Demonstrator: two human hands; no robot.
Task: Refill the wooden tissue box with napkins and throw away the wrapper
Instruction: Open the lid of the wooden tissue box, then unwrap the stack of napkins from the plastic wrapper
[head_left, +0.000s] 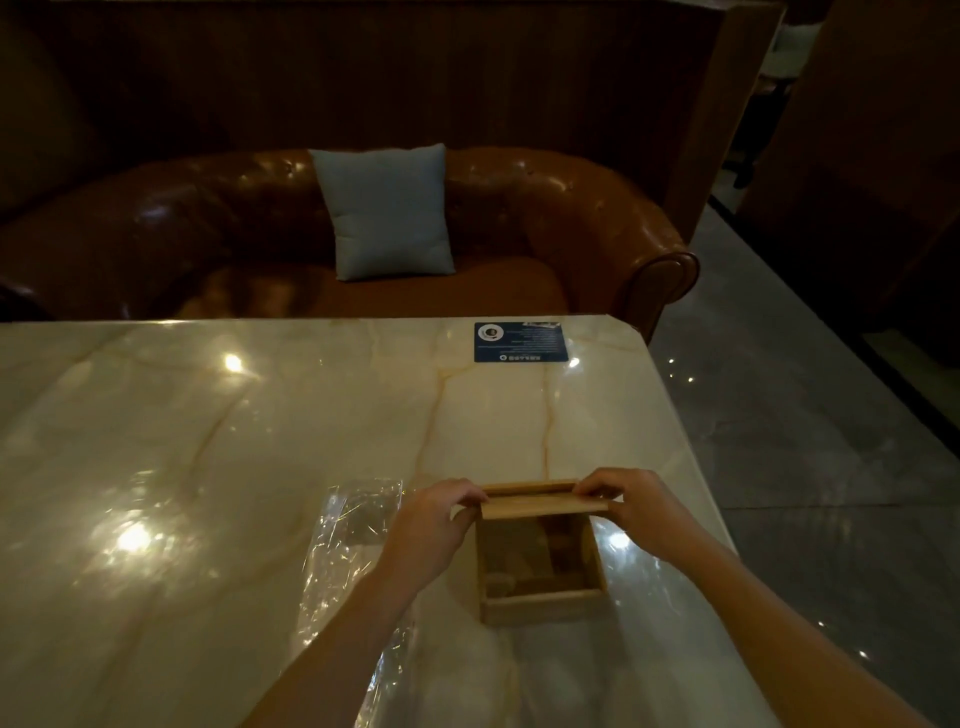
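Observation:
A square wooden tissue box (540, 603) stands on the marble table near its right edge, its top open, with brownish napkins (535, 561) dimly visible inside. Across the box's far edge lies its flat wooden lid (540, 503). My left hand (441, 506) pinches the lid's left end. Its right end is gripped by my right hand (631, 499). A clear plastic wrapper (353, 535) lies flat on the table just left of the box, partly under my left forearm.
A blue card (519, 341) lies at the marble table's (208, 441) far right corner. Behind the table stands a brown leather sofa (571, 218) with a grey-blue cushion (387, 210). Dark tiled floor (805, 415) runs along the right.

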